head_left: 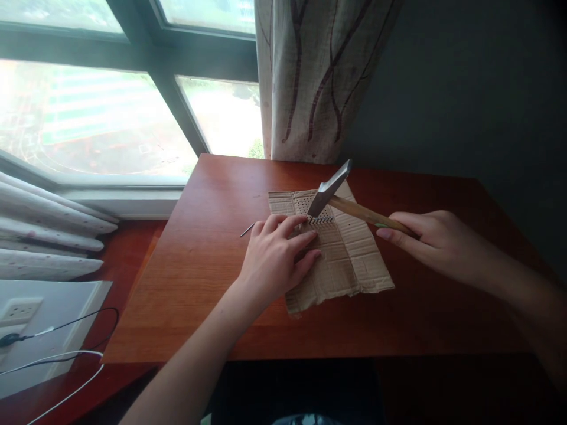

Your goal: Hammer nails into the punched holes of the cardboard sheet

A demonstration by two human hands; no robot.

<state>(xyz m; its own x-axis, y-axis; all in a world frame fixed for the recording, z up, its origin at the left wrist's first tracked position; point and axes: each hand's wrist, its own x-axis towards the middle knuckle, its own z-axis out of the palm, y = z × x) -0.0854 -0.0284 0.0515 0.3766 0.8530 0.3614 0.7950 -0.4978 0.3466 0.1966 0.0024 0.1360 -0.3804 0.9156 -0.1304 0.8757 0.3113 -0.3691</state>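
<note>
My right hand point(427, 233) is wrapped round the wooden handle of a hammer point(330, 188). The hammer's metal head slants downward over a small, hole-dotted piece point(305, 203), with its lower end close to my left fingertips. A zigzag dark-and-light row point(321, 220) runs along that piece's near edge. Beneath is a creased sheet of cardboard point(367, 262). My left hand point(279, 251) lies on the cardboard with its fingers apart, beside the dotted piece; whether anything small is under the fingertips is hidden. Left of it, a thin dark metal rod point(247, 230) lies partly behind the hand.
The reddish-brown wooden table point(199, 283) stands against a window point(110, 118) and a patterned curtain point(305, 88). At the lower left are a wall socket point(21, 311) and loose cables point(80, 354) near the table's corner. A dark wall point(456, 88) rises behind at right.
</note>
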